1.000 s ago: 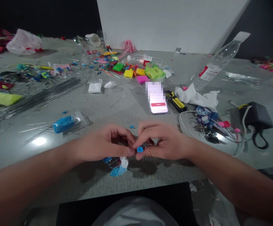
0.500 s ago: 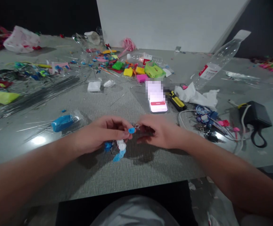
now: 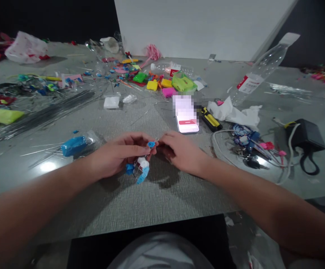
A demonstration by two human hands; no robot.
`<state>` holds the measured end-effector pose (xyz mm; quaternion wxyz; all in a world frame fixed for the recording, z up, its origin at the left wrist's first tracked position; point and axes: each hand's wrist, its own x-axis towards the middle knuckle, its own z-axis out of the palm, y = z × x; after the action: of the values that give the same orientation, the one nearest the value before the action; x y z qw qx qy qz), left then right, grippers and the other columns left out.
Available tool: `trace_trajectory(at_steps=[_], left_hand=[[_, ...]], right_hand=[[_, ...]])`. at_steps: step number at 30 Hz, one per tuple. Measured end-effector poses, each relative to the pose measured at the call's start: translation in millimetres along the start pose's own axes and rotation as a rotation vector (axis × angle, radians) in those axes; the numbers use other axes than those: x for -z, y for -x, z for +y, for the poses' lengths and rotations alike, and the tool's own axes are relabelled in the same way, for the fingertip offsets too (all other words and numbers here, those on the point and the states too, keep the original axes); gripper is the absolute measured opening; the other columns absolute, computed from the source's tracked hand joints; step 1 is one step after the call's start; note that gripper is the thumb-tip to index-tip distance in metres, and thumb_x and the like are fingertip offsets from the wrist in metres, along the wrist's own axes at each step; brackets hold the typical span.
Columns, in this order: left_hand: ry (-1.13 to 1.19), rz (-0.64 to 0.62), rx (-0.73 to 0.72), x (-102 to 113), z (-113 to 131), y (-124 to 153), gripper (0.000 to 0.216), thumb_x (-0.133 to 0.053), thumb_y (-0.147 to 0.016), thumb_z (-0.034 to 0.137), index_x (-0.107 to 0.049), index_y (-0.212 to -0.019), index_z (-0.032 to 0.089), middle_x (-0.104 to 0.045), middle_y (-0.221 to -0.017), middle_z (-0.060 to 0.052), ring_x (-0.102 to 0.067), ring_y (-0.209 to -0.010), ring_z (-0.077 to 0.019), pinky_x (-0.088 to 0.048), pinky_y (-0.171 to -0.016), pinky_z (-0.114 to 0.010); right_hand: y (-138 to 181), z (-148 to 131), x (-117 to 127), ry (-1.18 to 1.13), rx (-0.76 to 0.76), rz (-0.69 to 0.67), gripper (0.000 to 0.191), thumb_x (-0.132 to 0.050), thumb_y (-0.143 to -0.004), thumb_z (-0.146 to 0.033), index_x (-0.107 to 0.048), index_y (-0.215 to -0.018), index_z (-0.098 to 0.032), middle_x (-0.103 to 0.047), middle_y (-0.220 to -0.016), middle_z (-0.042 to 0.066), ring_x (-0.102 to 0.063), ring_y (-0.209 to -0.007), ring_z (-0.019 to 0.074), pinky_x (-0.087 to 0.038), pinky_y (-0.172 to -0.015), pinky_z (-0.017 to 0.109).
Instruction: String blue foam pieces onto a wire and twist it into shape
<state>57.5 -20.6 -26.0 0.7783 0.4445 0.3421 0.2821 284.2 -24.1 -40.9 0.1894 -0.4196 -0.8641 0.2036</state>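
Note:
My left hand (image 3: 119,153) is closed around a wire ornament (image 3: 143,175) of small blue and white clay-like pieces. One blue piece (image 3: 151,144) sits at the thumb and fingertips, while the white and light-blue pieces hang below the hand beside a darker blue lump (image 3: 129,169). From the top of the ornament a thin metal loop (image 3: 157,139) reaches toward my right hand (image 3: 181,151), whose fingers are pinched together at it. Parts of those fingertips are hidden. To the left on the table lies a blue plastic-wrapped lump (image 3: 74,145) with thin wires poking out.
A lit phone (image 3: 189,126) lies beyond my hands, next to a black-and-yellow tool (image 3: 211,120). Clay packets (image 3: 152,85) and scraps are scattered behind. At right are a leaning plastic bottle (image 3: 263,71), keys (image 3: 252,162), white cable and a black adapter (image 3: 305,138).
Both hands have shifted slightly up and away with the ornament. My right hand's fingers have drawn together and moved left to the loop.

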Motion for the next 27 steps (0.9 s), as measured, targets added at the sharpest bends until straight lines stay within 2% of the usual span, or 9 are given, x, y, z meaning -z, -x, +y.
trace_trajectory(at_steps=[3, 7, 9, 12, 17, 20, 27], left_hand=[[0.010, 0.024, -0.035, -1.6, -0.2, -1.1, 0.017, -0.078, -0.079, 0.016, -0.077, -0.095, 0.018, -0.074, -0.088, -0.005, -0.068, -0.074, -0.0137, -0.054, -0.061, -0.019], [0.022, 0.030, -0.055, -3.2, -1.5, -1.9, 0.020, -0.081, -0.077, 0.016, -0.077, -0.097, 0.019, -0.074, -0.082, -0.003, -0.068, -0.071, -0.0139, -0.053, -0.057, -0.018], [0.022, 0.022, -0.070, -3.9, -2.2, -2.3, 0.023, -0.080, -0.079, 0.014, -0.076, -0.100, 0.019, -0.075, -0.082, -0.003, -0.069, -0.071, -0.0134, -0.053, -0.058, -0.018], [0.032, -0.009, -0.090, -4.8, -2.9, -3.1, 0.022, -0.078, -0.082, 0.012, -0.073, -0.102, 0.019, -0.075, -0.083, -0.003, -0.070, -0.073, -0.0126, -0.055, -0.062, -0.017], [0.043, -0.042, -0.092, -6.5, -2.7, -3.1, 0.018, -0.076, -0.084, 0.010, -0.069, -0.099, 0.018, -0.073, -0.083, -0.001, -0.069, -0.074, -0.0107, -0.055, -0.066, -0.017], [0.032, -0.036, -0.072, -7.2, -2.0, -2.5, 0.018, -0.077, -0.083, 0.011, -0.068, -0.098, 0.018, -0.073, -0.082, -0.001, -0.069, -0.073, -0.0108, -0.056, -0.066, -0.017], [0.002, -0.006, -0.071, -4.8, -4.0, -3.6, 0.020, -0.079, -0.082, 0.012, -0.071, -0.098, 0.019, -0.072, -0.086, -0.001, -0.070, -0.074, -0.0112, -0.057, -0.066, -0.017]], right_hand=[[3.1, -0.9, 4.2, -0.278, -0.144, 0.111, 0.010, -0.057, -0.095, -0.020, -0.067, -0.096, -0.016, -0.069, -0.092, 0.006, -0.062, -0.085, 0.0170, -0.049, -0.073, 0.030], [6.4, -11.1, 8.2, -0.812, -0.376, 0.077, 0.014, -0.065, -0.092, -0.030, -0.066, -0.097, -0.017, -0.064, -0.074, -0.001, -0.055, -0.055, 0.0100, -0.048, -0.049, 0.024], [6.6, -16.2, 8.7, -0.974, -0.396, 0.090, 0.014, -0.070, -0.089, -0.028, -0.066, -0.095, -0.017, -0.064, -0.069, -0.002, -0.053, -0.050, 0.0080, -0.048, -0.045, 0.022], [6.2, -20.3, 7.9, -1.112, -0.365, 0.158, 0.018, -0.077, -0.083, -0.023, -0.066, -0.095, -0.017, -0.067, -0.071, -0.001, -0.061, -0.057, 0.0097, -0.050, -0.045, 0.020], [8.1, -22.1, 6.5, -1.132, -0.323, 0.218, 0.021, -0.078, -0.081, -0.020, -0.068, -0.098, -0.017, -0.073, -0.086, 0.003, -0.070, -0.073, 0.0148, -0.056, -0.048, 0.021], [10.0, -23.6, 6.2, -1.081, -0.326, 0.241, 0.026, -0.078, -0.081, -0.019, -0.067, -0.105, -0.018, -0.074, -0.095, 0.005, -0.070, -0.075, 0.0149, -0.057, -0.048, 0.021], [12.6, -27.1, 8.6, -0.930, -0.307, 0.247, 0.031, -0.074, -0.084, -0.017, -0.064, -0.113, -0.018, -0.076, -0.097, 0.004, -0.069, -0.074, 0.0124, -0.057, -0.054, 0.022]])
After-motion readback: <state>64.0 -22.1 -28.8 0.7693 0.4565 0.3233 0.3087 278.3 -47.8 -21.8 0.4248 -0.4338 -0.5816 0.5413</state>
